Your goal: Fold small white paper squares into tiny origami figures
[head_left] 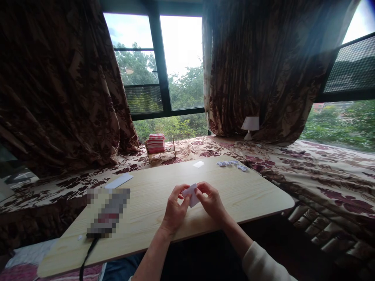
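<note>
Together, left hand [174, 210] & right hand [211, 203] pinch a small white paper [191, 194] above the wooden table [140, 218], near its front edge; bare wood all round paper; crumpled scraps [232, 164] at far edge; blurred item [108, 212] well left.

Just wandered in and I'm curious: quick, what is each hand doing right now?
Left hand: closed, pinching the left edge of a small white paper.
Right hand: closed, pinching the same paper's right side.
</note>
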Tool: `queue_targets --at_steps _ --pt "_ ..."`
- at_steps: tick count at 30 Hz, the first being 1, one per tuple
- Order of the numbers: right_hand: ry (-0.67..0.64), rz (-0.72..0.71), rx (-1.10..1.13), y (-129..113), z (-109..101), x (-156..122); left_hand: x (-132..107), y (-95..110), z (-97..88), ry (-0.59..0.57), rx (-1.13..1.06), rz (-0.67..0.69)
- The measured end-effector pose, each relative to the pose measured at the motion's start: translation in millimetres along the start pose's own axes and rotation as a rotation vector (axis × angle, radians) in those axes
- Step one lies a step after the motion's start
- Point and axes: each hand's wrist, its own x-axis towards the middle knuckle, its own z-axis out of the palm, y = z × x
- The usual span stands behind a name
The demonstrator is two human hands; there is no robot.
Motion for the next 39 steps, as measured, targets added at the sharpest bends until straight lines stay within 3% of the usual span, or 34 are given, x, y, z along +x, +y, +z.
queue_targets --at_steps 14,26,39 --pt "0.043 0.026 0.044 5.4 -0.8 0.7 -0.6 3.5 1.2 -0.127 0.08 0.061" --pt "0.043 0.051 0.038 7.0 -1.4 1.9 -3.0 1.9 2.5 -0.047 0.119 0.133" --pt "0.072 0.016 0.021 8.3 -0.2 3.3 -3.3 3.7 3.3 -0.038 0.14 0.161"
